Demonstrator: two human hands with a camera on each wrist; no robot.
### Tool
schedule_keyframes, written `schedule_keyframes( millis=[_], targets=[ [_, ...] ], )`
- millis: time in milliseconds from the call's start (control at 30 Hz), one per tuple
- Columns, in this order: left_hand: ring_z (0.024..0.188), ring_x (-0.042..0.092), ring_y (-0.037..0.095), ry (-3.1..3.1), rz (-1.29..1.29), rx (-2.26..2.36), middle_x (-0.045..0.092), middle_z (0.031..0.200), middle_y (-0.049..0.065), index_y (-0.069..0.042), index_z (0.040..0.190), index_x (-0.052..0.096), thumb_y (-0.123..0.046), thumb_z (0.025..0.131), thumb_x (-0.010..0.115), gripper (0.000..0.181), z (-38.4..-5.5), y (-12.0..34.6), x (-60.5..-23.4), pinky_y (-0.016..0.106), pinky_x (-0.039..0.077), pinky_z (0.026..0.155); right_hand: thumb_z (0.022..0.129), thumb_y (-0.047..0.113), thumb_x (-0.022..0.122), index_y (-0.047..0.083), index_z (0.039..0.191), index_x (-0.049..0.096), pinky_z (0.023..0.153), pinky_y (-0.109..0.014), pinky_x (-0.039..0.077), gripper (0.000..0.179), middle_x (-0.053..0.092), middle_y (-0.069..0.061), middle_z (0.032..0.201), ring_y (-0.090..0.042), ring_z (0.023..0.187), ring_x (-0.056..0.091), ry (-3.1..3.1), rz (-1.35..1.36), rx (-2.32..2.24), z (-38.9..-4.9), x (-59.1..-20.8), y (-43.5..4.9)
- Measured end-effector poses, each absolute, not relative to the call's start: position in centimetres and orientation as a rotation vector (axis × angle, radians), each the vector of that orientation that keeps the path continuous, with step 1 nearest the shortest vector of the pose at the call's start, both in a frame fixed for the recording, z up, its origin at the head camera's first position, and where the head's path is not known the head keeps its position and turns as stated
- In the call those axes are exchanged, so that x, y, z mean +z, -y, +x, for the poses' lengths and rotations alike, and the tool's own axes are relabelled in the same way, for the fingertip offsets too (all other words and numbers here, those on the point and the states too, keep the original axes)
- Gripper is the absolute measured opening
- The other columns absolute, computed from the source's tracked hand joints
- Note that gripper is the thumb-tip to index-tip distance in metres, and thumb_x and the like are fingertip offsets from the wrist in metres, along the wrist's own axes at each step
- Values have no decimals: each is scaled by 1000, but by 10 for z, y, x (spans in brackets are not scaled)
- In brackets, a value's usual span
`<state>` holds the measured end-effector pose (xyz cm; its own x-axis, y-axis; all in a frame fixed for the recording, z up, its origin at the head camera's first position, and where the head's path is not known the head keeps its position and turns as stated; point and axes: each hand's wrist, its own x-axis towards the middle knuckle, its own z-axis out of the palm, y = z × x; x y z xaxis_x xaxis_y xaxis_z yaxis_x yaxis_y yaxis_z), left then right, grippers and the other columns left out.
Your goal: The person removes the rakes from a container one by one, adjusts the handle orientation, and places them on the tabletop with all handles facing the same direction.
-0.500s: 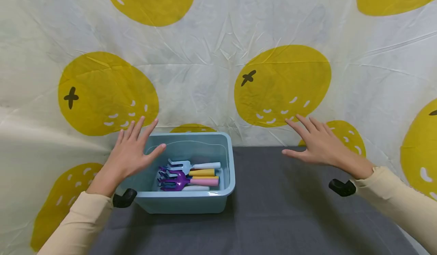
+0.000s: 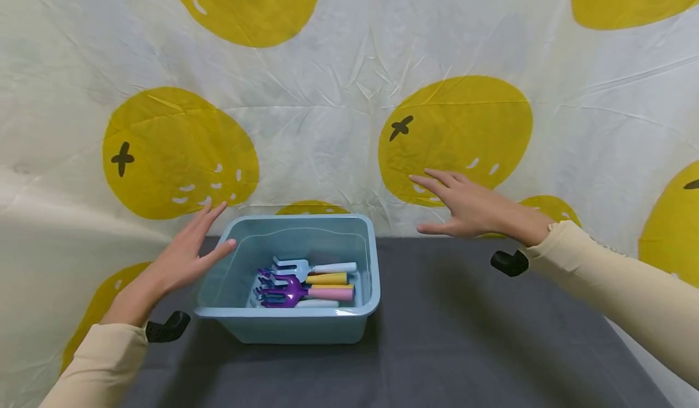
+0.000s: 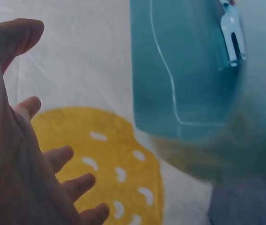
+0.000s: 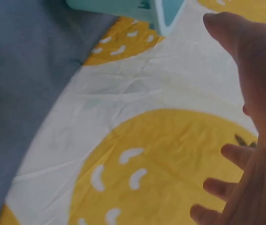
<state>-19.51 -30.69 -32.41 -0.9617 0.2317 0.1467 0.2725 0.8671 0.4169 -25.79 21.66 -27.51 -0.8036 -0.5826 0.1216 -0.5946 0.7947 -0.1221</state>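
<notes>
A light blue plastic bin (image 2: 295, 329) stands on the table, holding several small hand forks. On top lie a purple hand fork (image 2: 286, 292) with a pink handle and a pale blue hand fork (image 2: 295, 268) with a whitish handle; a yellow handle (image 2: 326, 278) shows between them, and others underneath are partly hidden. My left hand (image 2: 177, 259) hovers at the bin's left side, fingers extended and holding nothing. To the right of the bin, my right hand (image 2: 469, 207) is raised in the air, fingers spread, touching nothing.
A dark grey cloth (image 2: 437, 335) covers the table. Behind it hangs a white curtain (image 2: 317, 147) printed with large yellow fruits. Black devices, such as the one (image 2: 509, 263) by the right sleeve, sit at both wrists.
My right hand has moved left, toward the bin. My left hand has shifted left and down, off the bin's left rim. The bin and the hand forks stay put.
</notes>
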Motion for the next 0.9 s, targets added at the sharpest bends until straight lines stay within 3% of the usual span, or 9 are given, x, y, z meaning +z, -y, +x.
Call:
schedule_keyframes(
  millis=[100,367,600,733,900],
  targets=[
    [150,18,50,2941,-402,-770,13,170,19,-23,167,11,-51,100,59,87,-192,317,-334,79,20,107,88,59,73,22,163,29,109,-69,34,94,26,-19,165,-47,145,29,2932,1033,287,-268,-270,-200],
    [138,35,60,2980,-352,-1050,15,167,27,-29,166,3,-42,104,54,81,-180,332,-355,78,36,98,90,49,76,24,164,24,115,-62,32,94,27,-12,166,-37,147,30,2965,1328,397,-290,-261,-147],
    [147,17,58,2939,-289,-1460,9,166,30,-32,166,-3,-37,107,50,79,-177,338,-375,77,45,87,91,51,75,26,165,21,117,-55,33,94,25,-7,167,-30,148,32,3003,1514,388,-301,-269,-94],
    [141,24,61,2894,-195,-1672,8,166,30,-35,165,-4,-37,108,47,77,-176,339,-387,70,53,80,92,51,73,27,165,19,119,-53,30,94,26,-5,167,-28,149,31,3008,1634,335,-303,-281,-65],
    [134,31,61,2836,-159,-1802,1,167,23,-34,165,-1,-38,108,45,73,-175,338,-398,67,54,82,91,48,76,29,164,20,117,-49,35,94,33,-3,164,-25,145,40,3050,1714,328,-304,-302,-35]
  ],
)
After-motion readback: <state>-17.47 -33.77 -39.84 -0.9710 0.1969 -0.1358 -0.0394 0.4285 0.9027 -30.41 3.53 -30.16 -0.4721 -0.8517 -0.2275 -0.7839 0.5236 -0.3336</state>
